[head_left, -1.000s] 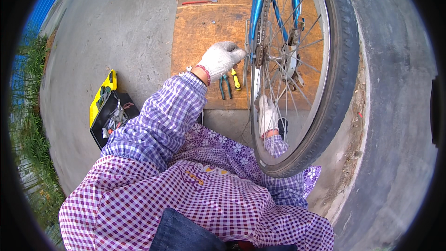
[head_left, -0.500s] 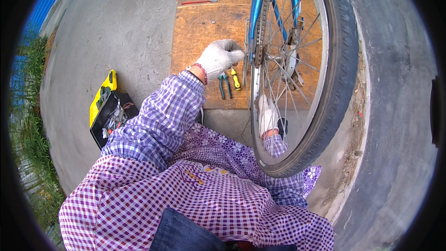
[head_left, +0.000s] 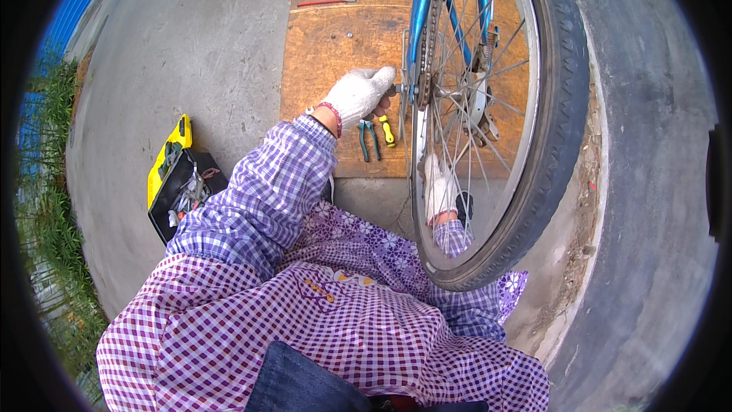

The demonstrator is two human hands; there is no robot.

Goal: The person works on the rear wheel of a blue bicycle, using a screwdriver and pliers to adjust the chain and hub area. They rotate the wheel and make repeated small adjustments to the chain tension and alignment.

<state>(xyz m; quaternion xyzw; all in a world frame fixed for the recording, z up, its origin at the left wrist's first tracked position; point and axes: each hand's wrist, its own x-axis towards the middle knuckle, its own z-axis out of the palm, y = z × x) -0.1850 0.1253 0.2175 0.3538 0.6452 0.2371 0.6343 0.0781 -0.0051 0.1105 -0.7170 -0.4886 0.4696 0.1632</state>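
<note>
My left hand [head_left: 357, 97], in a white knit glove, is at the axle end of a bicycle wheel [head_left: 540, 206]. Its thumb and fingers are closed together around a small dark part [head_left: 396, 89] beside the blue frame [head_left: 421, 15] and the chain [head_left: 429, 38]; most of that part is hidden. Through the spokes I see my right hand [head_left: 440, 187], also in a white glove, low and close to the near rim. Its fingers are mostly covered by rim and spokes. Below my left hand lie dark-handled pliers [head_left: 369, 142] and a yellow screwdriver [head_left: 387, 131].
The bicycle stands over a brown wooden board [head_left: 328, 53] carrying a thin red-handled tool [head_left: 326, 3] and small loose metal bits. An open black and yellow toolbox [head_left: 171, 175] sits on the concrete at left. Green plants [head_left: 61, 198] line the left edge.
My left hand has turned a little at the axle, its thumb now pointing toward the wheel and the dark part showing. My right hand and the wheel look unmoved.
</note>
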